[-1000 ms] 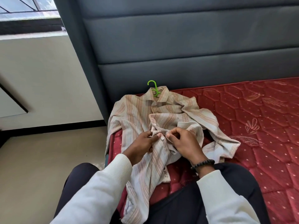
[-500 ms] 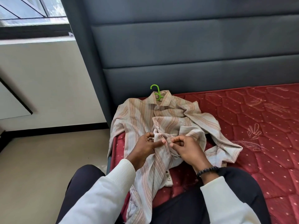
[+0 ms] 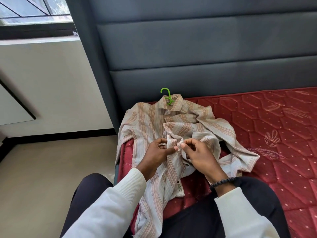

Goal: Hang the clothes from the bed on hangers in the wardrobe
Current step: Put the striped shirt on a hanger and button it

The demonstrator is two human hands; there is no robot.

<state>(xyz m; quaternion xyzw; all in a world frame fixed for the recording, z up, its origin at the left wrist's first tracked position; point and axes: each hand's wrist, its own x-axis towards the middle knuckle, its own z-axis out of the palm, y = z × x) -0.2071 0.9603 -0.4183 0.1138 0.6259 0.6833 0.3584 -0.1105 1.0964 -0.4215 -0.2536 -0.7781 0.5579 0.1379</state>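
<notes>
A striped shirt (image 3: 173, 133) lies on the red mattress (image 3: 267, 134) at its left corner, its tail draping over the near edge. A green hanger (image 3: 167, 97) pokes from the collar, close under the dark headboard (image 3: 197, 54). The left hand (image 3: 158, 152) and right hand (image 3: 199, 154) each pinch the front placket. Bare floor (image 3: 51, 169) lies open to the left.

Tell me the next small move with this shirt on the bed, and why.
Probably push the button through its hole. Both hands, left hand and right hand, pinch the two front edges of the shirt together at mid-chest, while the front below hangs loose. The green hanger already sits in the collar, so closing the front likely comes before lifting it.
</notes>
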